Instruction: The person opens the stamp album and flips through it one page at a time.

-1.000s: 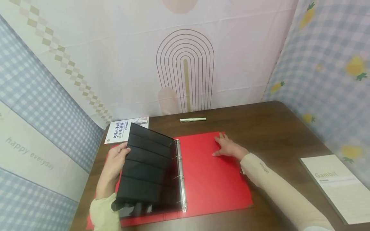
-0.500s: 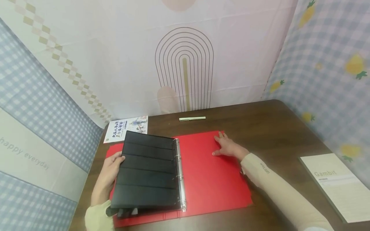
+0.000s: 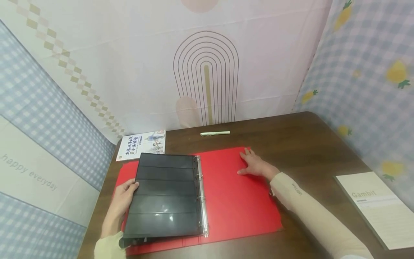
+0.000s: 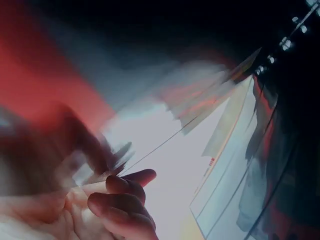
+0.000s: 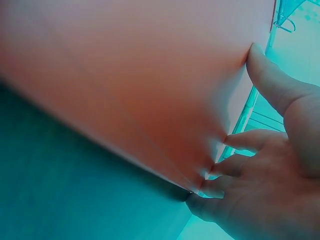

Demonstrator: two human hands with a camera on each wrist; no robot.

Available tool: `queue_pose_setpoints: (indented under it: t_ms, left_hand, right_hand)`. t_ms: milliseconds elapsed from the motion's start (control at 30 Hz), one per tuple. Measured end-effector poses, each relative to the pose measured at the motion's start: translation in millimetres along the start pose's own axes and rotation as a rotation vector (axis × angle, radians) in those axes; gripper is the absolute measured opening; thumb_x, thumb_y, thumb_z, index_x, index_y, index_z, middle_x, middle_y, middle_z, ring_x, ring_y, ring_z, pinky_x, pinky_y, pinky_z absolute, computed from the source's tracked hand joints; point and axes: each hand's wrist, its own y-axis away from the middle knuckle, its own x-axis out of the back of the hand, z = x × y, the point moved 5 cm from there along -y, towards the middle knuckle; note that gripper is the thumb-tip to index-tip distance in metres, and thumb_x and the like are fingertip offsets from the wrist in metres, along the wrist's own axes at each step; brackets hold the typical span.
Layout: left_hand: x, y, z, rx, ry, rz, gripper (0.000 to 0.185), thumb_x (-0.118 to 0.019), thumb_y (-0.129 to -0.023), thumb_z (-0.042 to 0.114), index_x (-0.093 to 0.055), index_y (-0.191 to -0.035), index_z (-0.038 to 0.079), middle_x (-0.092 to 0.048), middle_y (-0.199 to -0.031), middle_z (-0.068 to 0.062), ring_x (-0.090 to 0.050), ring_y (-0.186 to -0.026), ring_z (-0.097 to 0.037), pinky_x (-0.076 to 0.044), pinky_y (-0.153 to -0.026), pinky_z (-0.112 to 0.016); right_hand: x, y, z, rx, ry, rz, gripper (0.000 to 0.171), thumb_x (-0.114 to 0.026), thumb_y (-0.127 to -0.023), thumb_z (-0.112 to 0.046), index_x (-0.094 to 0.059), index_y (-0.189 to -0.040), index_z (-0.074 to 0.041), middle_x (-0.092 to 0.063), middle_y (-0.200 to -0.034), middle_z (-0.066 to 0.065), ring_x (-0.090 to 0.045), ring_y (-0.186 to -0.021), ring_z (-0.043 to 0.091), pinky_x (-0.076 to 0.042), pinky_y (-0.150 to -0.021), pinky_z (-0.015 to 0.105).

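Note:
A red ring binder (image 3: pixel 239 201) lies open on the brown table (image 3: pixel 307 144). A stack of black sleeve pages (image 3: pixel 165 194) hangs on its metal rings (image 3: pixel 201 196) and lies almost flat over the left cover. My left hand (image 3: pixel 124 196) grips the left edge of these pages, thumb on top. In the left wrist view the curled fingers (image 4: pixel 120 200) show, and the rest is blurred. My right hand (image 3: pixel 252 163) rests flat on the far right part of the red cover. In the right wrist view its fingertips (image 5: pixel 225 165) press the red cover (image 5: pixel 125 85).
A light green pen (image 3: pixel 215 133) lies behind the binder near the wall. A white booklet (image 3: pixel 142 145) sits at the back left corner. Another pale booklet (image 3: pixel 378 208) marked "Gambit" lies at the right front. Fabric walls close in the table on three sides.
My left hand has lowered the black pages from a raised, tilted position down onto the left cover. The right hand has stayed in place.

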Motion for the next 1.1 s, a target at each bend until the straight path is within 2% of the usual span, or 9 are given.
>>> queue_pose_setpoints:
  t_ms: [200,300,400,467,600,833,967,1100]
  left_hand:
    - [3.0,1.1,-6.2,-0.013,-0.082,-0.001,0.037,-0.051,-0.104,0.01,-0.054,-0.132,-0.014,-0.07,-0.095,-0.008,-0.06,-0.075,-0.008,-0.051,-0.067,-0.025]
    - [3.7,2.3,-8.1,-0.016,-0.117,-0.014,0.042,-0.056,-0.102,0.007,-0.048,-0.137,-0.016,-0.068,-0.089,-0.008,-0.058,-0.069,-0.009,-0.05,-0.062,-0.025]
    - [4.2,2.9,-8.6,-0.04,-0.206,-0.021,0.048,-0.061,-0.099,0.005,-0.045,-0.14,-0.015,-0.063,-0.083,-0.007,-0.053,-0.065,-0.012,-0.045,-0.06,-0.025]
    - [4.9,4.0,-8.4,-0.059,-0.288,-0.007,0.048,-0.064,-0.097,0.006,-0.048,-0.138,-0.013,-0.061,-0.084,-0.008,-0.053,-0.069,-0.014,-0.043,-0.062,-0.026]
    - [5.1,7.2,-7.6,-0.092,-0.401,0.025,0.047,-0.068,-0.093,0.009,-0.054,-0.133,-0.012,-0.066,-0.093,-0.017,-0.063,-0.082,-0.024,-0.047,-0.064,-0.029]
    - [0.8,9.9,-14.1,-0.068,-0.452,0.042,0.044,-0.07,-0.091,0.011,-0.058,-0.126,-0.013,-0.067,-0.1,-0.021,-0.065,-0.09,-0.034,-0.051,-0.069,-0.034]
    - [-2.5,9.1,-22.5,-0.054,-0.481,0.01,0.047,-0.07,-0.091,0.014,-0.055,-0.126,-0.015,-0.065,-0.108,-0.028,-0.065,-0.097,-0.04,-0.055,-0.077,-0.044]
    - [-8.3,7.3,-27.7,-0.06,-0.505,-0.032,0.051,-0.07,-0.091,0.013,-0.053,-0.127,-0.019,-0.063,-0.114,-0.035,-0.063,-0.106,-0.046,-0.053,-0.086,-0.054]
  right_hand:
    - [-1.3,-0.3,0.0,-0.006,0.0,-0.009,0.091,-0.078,-0.089,-0.029,-0.027,-0.155,0.007,-0.008,-0.163,0.033,-0.003,-0.149,0.052,-0.019,-0.113,0.07]
    - [-2.4,-0.4,0.6,0.0,0.003,-0.012,0.091,-0.078,-0.09,-0.029,-0.027,-0.155,0.007,-0.007,-0.162,0.033,-0.003,-0.149,0.052,-0.018,-0.114,0.07]
    - [-2.0,0.0,0.9,0.009,0.018,-0.009,0.09,-0.078,-0.089,-0.029,-0.028,-0.154,0.009,-0.008,-0.162,0.035,-0.004,-0.148,0.053,-0.018,-0.113,0.07]
    - [-1.0,0.0,0.6,0.01,0.02,-0.008,0.09,-0.078,-0.09,-0.029,-0.028,-0.154,0.009,-0.008,-0.161,0.035,-0.004,-0.148,0.054,-0.018,-0.113,0.07]
    - [-0.6,-0.7,0.1,0.012,0.021,-0.009,0.091,-0.078,-0.089,-0.029,-0.028,-0.154,0.008,-0.008,-0.162,0.035,-0.004,-0.148,0.054,-0.02,-0.113,0.07]
    - [2.4,-1.3,0.4,0.007,0.016,0.002,0.09,-0.078,-0.089,-0.03,-0.028,-0.155,0.006,-0.008,-0.163,0.033,-0.003,-0.149,0.052,-0.023,-0.112,0.07]
    - [3.1,-0.8,-1.5,0.013,0.026,0.004,0.089,-0.077,-0.09,-0.029,-0.028,-0.155,0.007,-0.009,-0.162,0.033,-0.004,-0.148,0.052,-0.022,-0.113,0.069]
    - [0.0,0.4,-0.9,0.017,0.033,-0.001,0.089,-0.077,-0.09,-0.03,-0.028,-0.155,0.007,-0.008,-0.162,0.034,-0.004,-0.148,0.053,-0.02,-0.113,0.069]
